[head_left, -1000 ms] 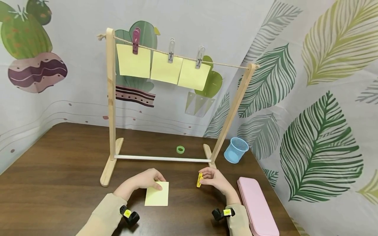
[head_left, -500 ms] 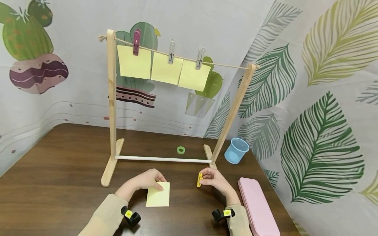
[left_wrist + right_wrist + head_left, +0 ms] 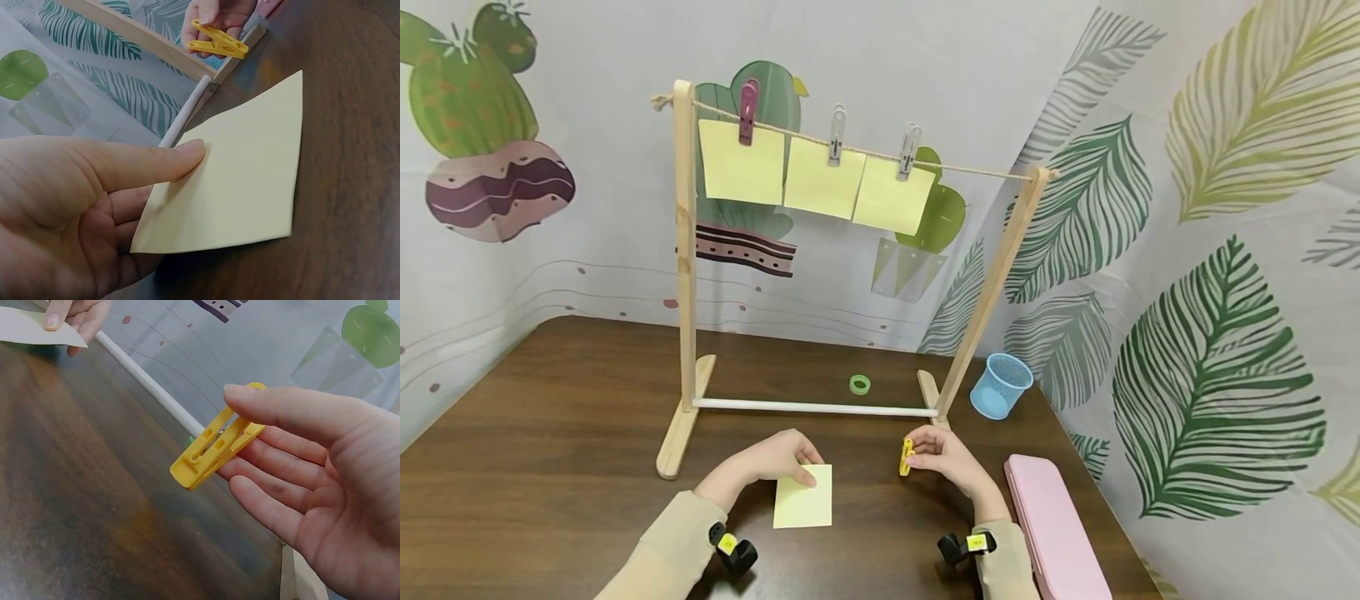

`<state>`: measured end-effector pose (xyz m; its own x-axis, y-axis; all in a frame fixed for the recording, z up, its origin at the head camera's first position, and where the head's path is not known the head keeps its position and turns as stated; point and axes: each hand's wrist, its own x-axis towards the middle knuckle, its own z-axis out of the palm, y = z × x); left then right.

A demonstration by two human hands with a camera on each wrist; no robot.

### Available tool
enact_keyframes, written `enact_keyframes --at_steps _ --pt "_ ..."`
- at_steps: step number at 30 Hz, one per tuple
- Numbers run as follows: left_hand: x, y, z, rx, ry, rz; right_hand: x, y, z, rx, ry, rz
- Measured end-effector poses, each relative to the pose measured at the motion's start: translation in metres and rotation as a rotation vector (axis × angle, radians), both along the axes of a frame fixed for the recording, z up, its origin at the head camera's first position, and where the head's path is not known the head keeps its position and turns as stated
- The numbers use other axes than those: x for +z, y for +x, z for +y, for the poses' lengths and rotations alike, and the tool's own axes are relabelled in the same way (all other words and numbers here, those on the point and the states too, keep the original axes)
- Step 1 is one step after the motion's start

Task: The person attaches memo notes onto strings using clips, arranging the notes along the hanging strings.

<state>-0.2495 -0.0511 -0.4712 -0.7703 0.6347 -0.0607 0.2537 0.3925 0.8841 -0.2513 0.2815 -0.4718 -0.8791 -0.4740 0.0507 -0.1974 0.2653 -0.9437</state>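
A yellow sticky note is pinched by its upper left part between the thumb and fingers of my left hand. The left wrist view shows the thumb flat across the note's face, above the table. My right hand holds a yellow clothespin by its handles, and its jaws point away from the palm in the right wrist view. Above both hands a rope carries several things: three yellow notes, the left one under a magenta clothespin, the others under clear grey clothespins.
A wooden stand with a white bottom bar holds the rope. Behind the bar lies a green tape roll. A blue mesh cup stands at the right, and a pink case lies beside my right forearm.
The head view has tilted up very slightly. Both hands stay nearly where they were, still holding the note and the clothespin; the left one has shifted a touch to the right.
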Motion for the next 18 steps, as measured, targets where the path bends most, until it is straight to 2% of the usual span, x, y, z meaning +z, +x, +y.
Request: enact_keyframes --at_steps 7,13,18 --pt "0.001 -0.005 0.002 -0.006 -0.027 0.020 0.003 -0.002 -0.001 -0.002 0.014 0.029" --pt "0.009 -0.010 0.006 0.000 -0.067 0.044 0.012 -0.003 0.000 0.000 0.013 0.062" --pt "0.016 -0.012 0.011 -0.019 -0.066 0.065 0.021 -0.004 0.002 -0.006 0.043 0.089"
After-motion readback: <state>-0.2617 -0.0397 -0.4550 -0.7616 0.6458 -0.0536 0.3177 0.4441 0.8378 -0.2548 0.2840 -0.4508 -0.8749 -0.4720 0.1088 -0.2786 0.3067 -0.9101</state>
